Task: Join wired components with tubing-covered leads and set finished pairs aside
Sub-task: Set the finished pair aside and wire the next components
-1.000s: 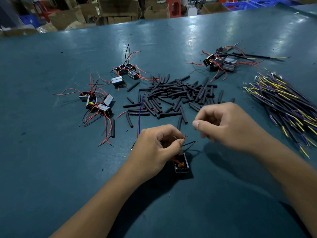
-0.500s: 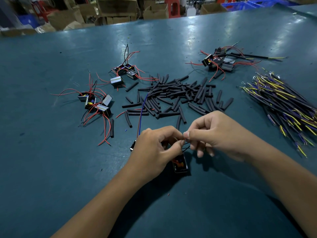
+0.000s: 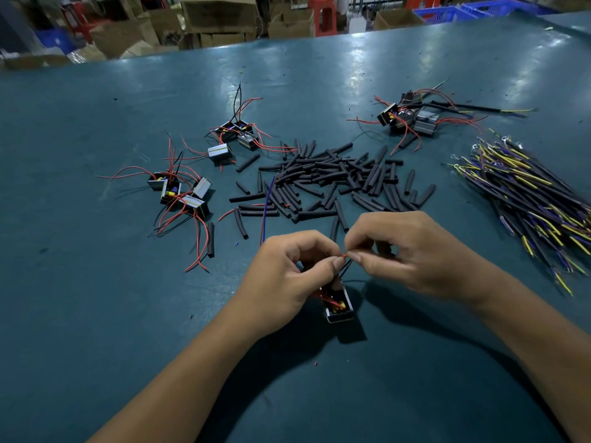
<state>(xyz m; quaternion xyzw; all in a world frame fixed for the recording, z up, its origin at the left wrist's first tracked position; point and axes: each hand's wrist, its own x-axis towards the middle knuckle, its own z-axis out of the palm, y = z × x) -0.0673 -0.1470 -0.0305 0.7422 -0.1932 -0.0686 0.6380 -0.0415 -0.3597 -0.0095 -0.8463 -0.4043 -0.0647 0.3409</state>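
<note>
A small black wired component (image 3: 339, 304) with red leads hangs below my left hand (image 3: 287, 276), which pinches its thin red lead (image 3: 344, 255) between thumb and forefinger. My right hand (image 3: 406, 251) meets it fingertip to fingertip, pinching the same lead end and thin black wires. A blue wire (image 3: 267, 209) rises from behind my left hand toward the tubing. A heap of short black tubing pieces (image 3: 335, 177) lies just beyond both hands.
Wired components sit in clusters at the left (image 3: 179, 193), the far middle (image 3: 236, 135) and the far right (image 3: 406, 118). A bundle of yellow and purple leads (image 3: 527, 199) lies at the right. Cardboard boxes (image 3: 220, 24) stand past the table's far edge.
My right hand has come left and down to meet my left hand at the lead's tip; they were apart a second ago. The component stays under my left hand.
</note>
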